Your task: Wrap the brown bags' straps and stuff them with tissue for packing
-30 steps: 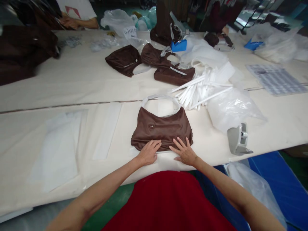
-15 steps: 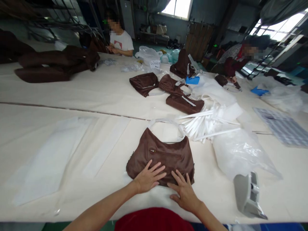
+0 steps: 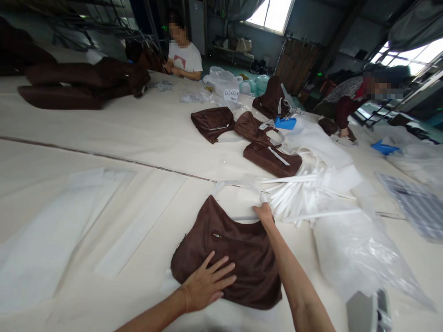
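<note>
A brown handbag lies flat on the table in front of me, zip pocket facing up. Its handle is wrapped in white material and arches away from me. My left hand rests open on the lower left of the bag, fingers spread. At the right base of the handle is my right hand, its thumb pointing left and its fingers closed around the wrapped handle, partly hidden from view. My right forearm crosses the bag's right edge.
White sticks and a clear plastic bag lie to the right, above a grey dispenser. Several brown bags sit farther back. White sheets cover the left. A person and another person are across the table.
My right hand has moved from the bag's lower edge up to the handle's right base. My left hand stays spread on the bag. The view has shifted and tilted slightly.
</note>
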The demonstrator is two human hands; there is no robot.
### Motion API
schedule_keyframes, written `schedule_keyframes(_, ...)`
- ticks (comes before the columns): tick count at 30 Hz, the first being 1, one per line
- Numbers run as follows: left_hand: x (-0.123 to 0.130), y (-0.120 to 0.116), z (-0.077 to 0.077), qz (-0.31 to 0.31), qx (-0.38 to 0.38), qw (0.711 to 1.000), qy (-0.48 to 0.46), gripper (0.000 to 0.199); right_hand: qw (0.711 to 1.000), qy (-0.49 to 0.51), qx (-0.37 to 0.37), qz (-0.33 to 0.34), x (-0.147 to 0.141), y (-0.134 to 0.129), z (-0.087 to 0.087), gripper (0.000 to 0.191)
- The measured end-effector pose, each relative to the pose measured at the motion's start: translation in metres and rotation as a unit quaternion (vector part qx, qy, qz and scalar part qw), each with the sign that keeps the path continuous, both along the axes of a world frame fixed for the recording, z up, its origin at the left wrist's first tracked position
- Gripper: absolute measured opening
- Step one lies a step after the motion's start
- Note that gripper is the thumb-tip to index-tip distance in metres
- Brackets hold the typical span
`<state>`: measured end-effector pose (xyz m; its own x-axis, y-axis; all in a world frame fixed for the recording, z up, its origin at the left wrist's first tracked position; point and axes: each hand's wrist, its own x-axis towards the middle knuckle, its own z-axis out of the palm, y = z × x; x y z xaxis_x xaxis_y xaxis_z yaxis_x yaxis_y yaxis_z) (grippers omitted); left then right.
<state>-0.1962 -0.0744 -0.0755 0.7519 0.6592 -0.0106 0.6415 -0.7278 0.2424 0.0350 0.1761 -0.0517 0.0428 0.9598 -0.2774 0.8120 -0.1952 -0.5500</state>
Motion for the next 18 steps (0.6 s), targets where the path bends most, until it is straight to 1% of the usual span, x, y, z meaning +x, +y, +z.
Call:
schedule_keyframes(4,0.0,0.001,0.002,0.005,-0.004,1.0,-0.008,0.08,0.998,-0.005,-0.032,-0.045,-0.003,0.008,-0.006,0.024)
schedule_keyframes(7,-0.001,0.001,0.004,0.003,0.005,1.0,-0.018,0.081,0.998,0.028,-0.038,-0.047,-0.006,0.012,-0.004,0.025)
schedule_keyframes(9,-0.001,0.001,0.003,-0.001,0.019,1.0,-0.023,0.081,0.996,0.068,-0.031,-0.04,-0.009,0.014,0.001,0.026)
schedule_keyframes(12,-0.001,0.001,0.001,0.001,0.043,0.999,-0.025,0.078,0.989,0.145,-0.006,-0.019,-0.013,0.012,0.011,0.017)
schedule_keyframes(13,-0.001,0.001,0.0,0.002,0.049,0.998,-0.028,0.076,0.986,0.167,0.002,-0.012,-0.014,0.009,0.017,0.018)
schedule_keyframes(16,0.001,0.002,-0.001,0.004,0.058,0.997,-0.042,0.071,0.97,0.243,0.016,0.015,-0.012,-0.006,0.037,0.037)
schedule_keyframes(18,0.002,0.002,-0.001,0.008,0.059,0.997,-0.052,0.069,0.954,0.294,0.029,0.052,-0.009,-0.025,0.05,0.043)
